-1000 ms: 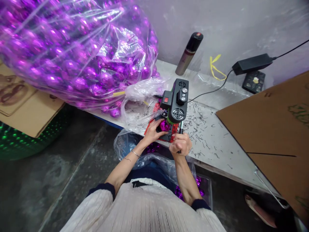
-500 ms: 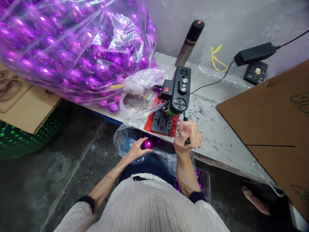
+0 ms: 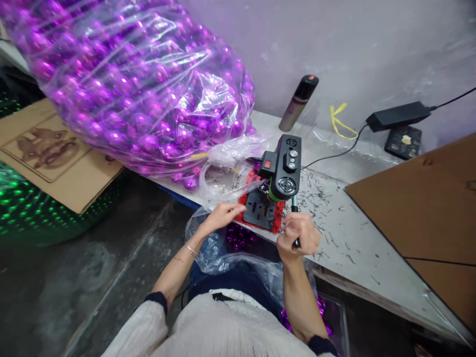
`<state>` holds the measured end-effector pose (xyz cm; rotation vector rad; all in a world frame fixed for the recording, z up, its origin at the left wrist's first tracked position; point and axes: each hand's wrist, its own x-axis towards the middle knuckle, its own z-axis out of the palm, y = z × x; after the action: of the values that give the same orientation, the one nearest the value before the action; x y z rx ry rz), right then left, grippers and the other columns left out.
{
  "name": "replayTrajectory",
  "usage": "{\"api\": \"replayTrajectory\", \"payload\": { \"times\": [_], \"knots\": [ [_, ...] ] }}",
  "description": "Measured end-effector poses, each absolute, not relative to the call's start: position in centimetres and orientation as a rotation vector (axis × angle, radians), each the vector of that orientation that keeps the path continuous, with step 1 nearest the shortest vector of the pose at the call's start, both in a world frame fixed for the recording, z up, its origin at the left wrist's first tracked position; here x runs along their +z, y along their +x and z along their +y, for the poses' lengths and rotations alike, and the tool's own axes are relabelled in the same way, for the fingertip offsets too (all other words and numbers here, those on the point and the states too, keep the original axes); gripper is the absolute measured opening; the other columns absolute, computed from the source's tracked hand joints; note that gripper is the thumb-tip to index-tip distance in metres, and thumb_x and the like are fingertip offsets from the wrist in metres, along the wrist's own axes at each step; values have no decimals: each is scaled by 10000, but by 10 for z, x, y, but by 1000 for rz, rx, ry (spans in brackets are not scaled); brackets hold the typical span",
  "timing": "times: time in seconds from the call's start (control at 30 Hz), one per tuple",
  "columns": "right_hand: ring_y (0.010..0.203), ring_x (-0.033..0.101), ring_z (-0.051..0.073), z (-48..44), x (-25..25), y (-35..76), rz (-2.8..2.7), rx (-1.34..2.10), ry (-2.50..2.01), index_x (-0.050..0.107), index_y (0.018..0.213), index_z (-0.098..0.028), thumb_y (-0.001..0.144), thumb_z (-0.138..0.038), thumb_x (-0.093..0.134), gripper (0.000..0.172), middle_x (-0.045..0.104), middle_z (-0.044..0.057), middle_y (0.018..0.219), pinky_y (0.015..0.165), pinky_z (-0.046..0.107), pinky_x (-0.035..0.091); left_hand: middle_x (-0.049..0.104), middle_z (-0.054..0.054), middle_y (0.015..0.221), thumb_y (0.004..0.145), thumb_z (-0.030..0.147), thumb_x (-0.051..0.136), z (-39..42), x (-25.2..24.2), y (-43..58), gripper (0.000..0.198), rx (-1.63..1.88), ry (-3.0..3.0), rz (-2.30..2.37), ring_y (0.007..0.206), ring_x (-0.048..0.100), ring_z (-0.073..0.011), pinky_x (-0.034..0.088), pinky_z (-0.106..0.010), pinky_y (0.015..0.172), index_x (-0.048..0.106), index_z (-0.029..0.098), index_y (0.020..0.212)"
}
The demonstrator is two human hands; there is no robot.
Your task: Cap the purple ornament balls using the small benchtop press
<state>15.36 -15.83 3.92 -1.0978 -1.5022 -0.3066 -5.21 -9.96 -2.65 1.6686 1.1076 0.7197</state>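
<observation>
My right hand is wrapped round the black grip of the lever on a small black bench drill press. Its slotted base plate lies on a red mat. At the plate's left front edge is my left hand, fingers stretched towards the plate, with nothing visible in them; the fingertips' undersides are hidden. Below it, shiny purple balls sit in an open clear plastic bag at the table's front edge.
A huge clear bag of purple balls fills the left of the table. Dark shavings litter the tabletop. A flask, a power adapter and a yellow tie lie behind. Cardboard boxes stand right.
My left hand has let go of a purple ball over the bag and risen to the base plate. My right hand stays on the lever. The view has tilted, so everything sits lower.
</observation>
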Motion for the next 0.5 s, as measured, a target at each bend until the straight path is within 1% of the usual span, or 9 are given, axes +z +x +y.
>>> {"api": "replayTrajectory", "payload": {
  "times": [0.07, 0.1, 0.13, 0.2, 0.27, 0.33, 0.43, 0.5],
  "knots": [
    [568, 525, 116, -158, 38, 153, -1502, -303, -1073, 487, 720, -228, 970, -143, 467, 264, 560, -9, 633, 543, 277, 379, 735, -23, 724, 996, 521, 502, -61, -11, -51, 459, 897, 1666, 1295, 689, 669, -183, 509, -265, 703, 775, 189, 836],
    [567, 519, 114, -157, 38, 153, -1503, -301, -1069, 487, 719, -226, 965, -136, 470, 263, 559, -10, 634, 543, 273, 377, 738, -30, 745, 1006, 482, 500, -41, -6, -50, 427, 904, 1704, 1384, 713, 679, -189, 517, -274, 734, 769, 183, 863],
    [567, 515, 112, -157, 37, 153, -1504, -301, -1068, 485, 719, -225, 961, -129, 472, 261, 558, -12, 637, 543, 269, 376, 751, -46, 797, 1006, 424, 513, -22, -2, -47, 367, 864, 1773, 1466, 775, 697, -203, 525, -289, 791, 766, 176, 909],
    [571, 515, 108, -157, 36, 153, -1507, -303, -1070, 478, 719, -223, 955, -113, 475, 260, 556, -16, 644, 545, 260, 379, 773, -95, 953, 990, 287, 531, 11, 1, -38, 264, 707, 1935, 1576, 959, 711, -248, 517, -340, 930, 747, 147, 1051],
    [579, 521, 106, -158, 36, 153, -1514, -305, -1071, 474, 723, -222, 951, -102, 475, 258, 554, -20, 650, 551, 251, 389, 763, -142, 1067, 974, 208, 522, 37, -1, -24, 273, 633, 2012, 1590, 1073, 688, -277, 497, -383, 1000, 715, 111, 1140],
    [578, 519, 103, -159, 36, 152, -1523, -301, -1073, 470, 725, -221, 951, -95, 472, 259, 553, -21, 650, 552, 247, 392, 760, -156, 1077, 962, 200, 534, 55, -6, -7, 259, 637, 2035, 1548, 1075, 681, -281, 502, -387, 996, 717, 101, 1117],
    [582, 521, 103, -159, 35, 151, -1522, -296, -1069, 470, 723, -220, 951, -94, 474, 260, 561, -17, 656, 556, 247, 394, 769, -141, 1005, 932, 216, 587, 71, -13, 12, 199, 649, 2076, 1478, 1024, 684, -273, 519, -360, 951, 739, 123, 1021],
    [591, 527, 106, -159, 35, 151, -1511, -297, -1064, 476, 724, -219, 949, -97, 478, 255, 570, -13, 664, 562, 250, 396, 770, -136, 981, 922, 208, 589, 74, -19, 18, 188, 681, 2102, 1448, 1019, 685, -268, 523, -350, 937, 740, 133, 1007]
  ]
}}
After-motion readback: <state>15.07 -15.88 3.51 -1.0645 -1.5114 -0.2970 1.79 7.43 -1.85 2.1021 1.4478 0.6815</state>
